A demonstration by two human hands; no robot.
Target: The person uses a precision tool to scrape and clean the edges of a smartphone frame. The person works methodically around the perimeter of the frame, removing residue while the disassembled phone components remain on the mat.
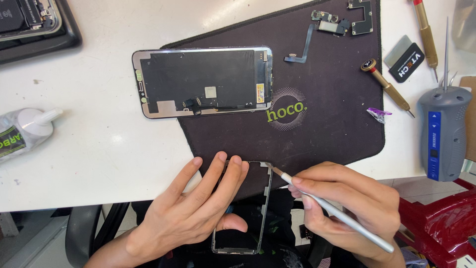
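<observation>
left hand (196, 213): fingers spread flat over a thin rectangular metal phone frame (265, 198), thumb curled under it, gripping it at the near table edge
right hand (347, 203): closed in a pen grip on a slim silver metal tool with a fine pointed tip (337, 216); the tip touches the frame's upper right corner
phone frame: hollow, glossy-edged, half over the table edge and half over the lap, its top end lying on the mat
mat: dark, matte, soft-looking work mat (327, 124) with rounded corners, set askew on the smooth white table (89, 149)
screen panel: detached phone display (203, 82) lying back side up, black sheet with a shiny metal rim and small connectors, partly on the mat, well apart from the hands
small parts: thin flex cable with camera module (317, 30) and a small board near the mat's far edge
tools at right: two brass-handled screwdrivers (389, 87), a grey and blue handheld device (441, 134), a purple plastic scrap (379, 115)
left side: white squeeze bottle with nozzle (27, 131), lying down
</observation>
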